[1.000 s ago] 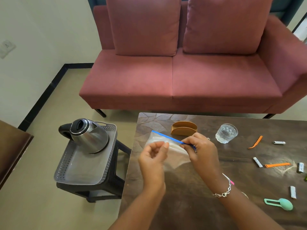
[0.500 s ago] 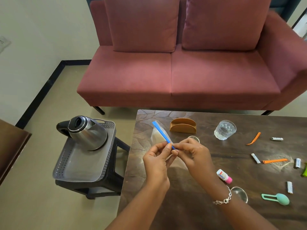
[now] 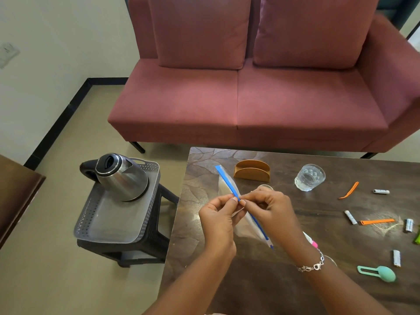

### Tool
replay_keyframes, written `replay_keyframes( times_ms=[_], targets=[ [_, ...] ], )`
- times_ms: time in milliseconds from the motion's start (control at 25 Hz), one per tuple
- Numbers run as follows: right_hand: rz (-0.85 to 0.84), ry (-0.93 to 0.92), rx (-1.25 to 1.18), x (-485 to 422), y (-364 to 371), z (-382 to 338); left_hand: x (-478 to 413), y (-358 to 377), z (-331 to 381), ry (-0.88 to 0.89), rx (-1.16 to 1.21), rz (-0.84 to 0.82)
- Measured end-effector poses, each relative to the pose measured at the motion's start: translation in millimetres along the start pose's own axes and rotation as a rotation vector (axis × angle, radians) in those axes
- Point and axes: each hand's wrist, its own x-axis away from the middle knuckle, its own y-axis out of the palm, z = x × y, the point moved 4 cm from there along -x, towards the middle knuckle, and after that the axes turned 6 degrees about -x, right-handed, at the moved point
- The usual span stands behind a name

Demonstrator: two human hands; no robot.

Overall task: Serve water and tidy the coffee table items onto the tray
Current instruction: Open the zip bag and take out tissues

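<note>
Over the dark coffee table [image 3: 284,289] I hold a clear zip bag [image 3: 227,185] with a blue seal strip. My left hand [image 3: 218,220] and my right hand [image 3: 271,211] both pinch the blue strip near its middle, fingertips almost touching. The bag runs edge-on from far left to near right. A glass of water [image 3: 309,177] stands behind my right hand. A steel kettle [image 3: 120,176] sits on the grey tray [image 3: 109,228], which rests on a black stool left of the table.
An orange-brown holder [image 3: 252,171] stands at the table's back. Orange clips [image 3: 348,190], several small white batteries [image 3: 381,191] and a teal scoop [image 3: 379,272] lie scattered at the right. A pink-capped tube [image 3: 311,241] and a small glass lid show by my right wrist. A red sofa [image 3: 250,98] stands behind.
The bag has turned from flat and spread to edge-on. My hands have come together, both pinching the blue strip at one spot.
</note>
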Motion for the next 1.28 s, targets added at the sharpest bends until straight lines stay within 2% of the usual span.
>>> replay_keyframes(
  times_ms=[200, 760, 1080, 1280],
  targets=[
    [-0.015, -0.009, 0.066, 2, -1, -2, 5, 1, 3, 0.074, -0.122, 0.020],
    [-0.081, 0.042, 0.106, 2, -1, -5, 5, -3, 3, 0.144, -0.242, 0.015],
    [0.129, -0.015, 0.258, 5, 1, -8, 0, -12, 2, 0.100, -0.292, 0.029],
    [0.221, 0.008, 0.317, 0, -14, -3, -3, -35, 15, 0.213, -0.476, 0.126]
  ],
)
